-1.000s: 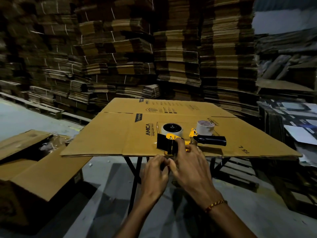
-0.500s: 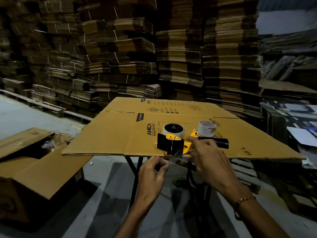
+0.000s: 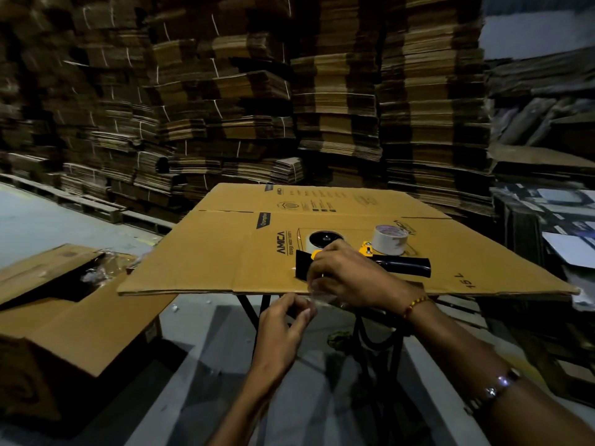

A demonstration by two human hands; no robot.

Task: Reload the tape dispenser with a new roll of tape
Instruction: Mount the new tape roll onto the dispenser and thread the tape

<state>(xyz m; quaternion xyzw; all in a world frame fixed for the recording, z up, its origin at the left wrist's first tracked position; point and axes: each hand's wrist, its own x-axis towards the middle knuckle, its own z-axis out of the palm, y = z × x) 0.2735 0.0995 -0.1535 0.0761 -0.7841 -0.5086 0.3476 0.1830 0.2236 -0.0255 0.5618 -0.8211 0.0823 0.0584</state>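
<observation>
A yellow and black tape dispenser [image 3: 405, 267] lies on a flat cardboard sheet [image 3: 225, 252] that covers a small table. A white roll [image 3: 322, 239] sits on its hub. A second white tape roll [image 3: 390, 240] stands just behind the black handle. My right hand [image 3: 351, 278] lies over the dispenser's front and grips it, hiding most of the yellow body. My left hand [image 3: 286, 323] is below the sheet's near edge, pinching the end of a clear tape strip [image 3: 317, 299] that runs from the dispenser's front.
An open brown carton [image 3: 64, 317] stands on the floor to the left. Tall stacks of flattened cardboard [image 3: 257, 107] fill the background. More stacked sheets [image 3: 547, 220] crowd the right side. Black table legs [image 3: 248, 309] show under the sheet.
My right hand left the near edge and moved forward onto the dispenser. My left hand drew the clear tape end toward me, off the sheet's edge.
</observation>
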